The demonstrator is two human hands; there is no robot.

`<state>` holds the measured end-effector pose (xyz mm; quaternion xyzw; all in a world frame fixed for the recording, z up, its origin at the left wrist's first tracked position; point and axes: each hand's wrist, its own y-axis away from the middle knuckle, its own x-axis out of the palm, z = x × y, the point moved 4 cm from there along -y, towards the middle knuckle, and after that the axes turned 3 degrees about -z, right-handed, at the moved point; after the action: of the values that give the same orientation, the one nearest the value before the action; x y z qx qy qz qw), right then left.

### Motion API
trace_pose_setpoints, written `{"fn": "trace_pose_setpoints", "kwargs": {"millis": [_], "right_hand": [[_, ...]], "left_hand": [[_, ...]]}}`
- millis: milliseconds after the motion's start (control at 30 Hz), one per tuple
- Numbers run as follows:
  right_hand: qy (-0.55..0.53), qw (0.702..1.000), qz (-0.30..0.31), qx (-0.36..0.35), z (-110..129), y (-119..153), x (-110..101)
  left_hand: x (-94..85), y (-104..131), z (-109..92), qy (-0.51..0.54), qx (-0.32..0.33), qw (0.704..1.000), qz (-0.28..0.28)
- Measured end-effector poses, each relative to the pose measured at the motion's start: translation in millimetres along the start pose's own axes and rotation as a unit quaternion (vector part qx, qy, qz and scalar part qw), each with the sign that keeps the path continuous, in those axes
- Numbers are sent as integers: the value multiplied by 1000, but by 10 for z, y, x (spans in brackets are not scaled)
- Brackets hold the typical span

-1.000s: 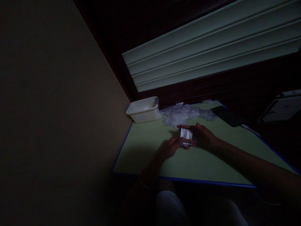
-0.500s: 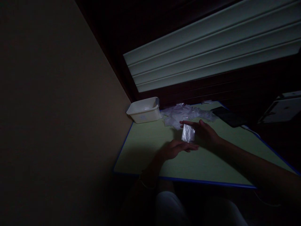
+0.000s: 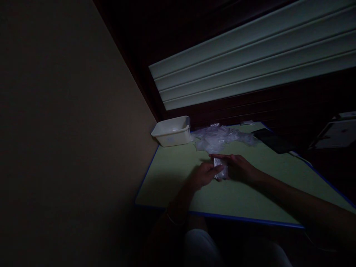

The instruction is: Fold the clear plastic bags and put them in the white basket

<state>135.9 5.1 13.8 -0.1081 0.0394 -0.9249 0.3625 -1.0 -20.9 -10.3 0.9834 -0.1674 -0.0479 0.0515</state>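
A small stack of clear plastic bags [image 3: 219, 169] is between my two hands, above the pale green table [image 3: 172, 167]. My left hand [image 3: 204, 175] grips it from the left, thumb across its face. On the other side, my right hand [image 3: 239, 166] holds its far and right edges, fingers stretched along the top. Just beyond the hands lies a loose heap of clear plastic bags [image 3: 214, 137]. The picture is dark, and some fingertips are hard to make out.
A white plastic basin [image 3: 174, 139] stands at the back left corner against the wall. At the back right lies a dark flat device [image 3: 274, 141] with a white cable. A pale, flat object [image 3: 336, 133] is beyond the table's right side.
My left hand has closed on the stack, where its fingers were stretched flat beneath it. The stack and my right hand have moved slightly lower and nearer to me.
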Motion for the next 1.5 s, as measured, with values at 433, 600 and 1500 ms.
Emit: {"fn": "trace_pose_setpoints", "kwargs": {"millis": [433, 600, 1500], "right_hand": [[-46, 990, -111, -68, 100, -54, -223], [-27, 989, -145, -9, 105, -41, -150], [61, 988, -143, -8, 21, -37, -123]], "left_hand": [[80, 58, -89, 54, 15, 998, 30], [65, 46, -70, 45, 17, 999, 18], [41, 5, -14, 20, 23, 1000, -3]]}}
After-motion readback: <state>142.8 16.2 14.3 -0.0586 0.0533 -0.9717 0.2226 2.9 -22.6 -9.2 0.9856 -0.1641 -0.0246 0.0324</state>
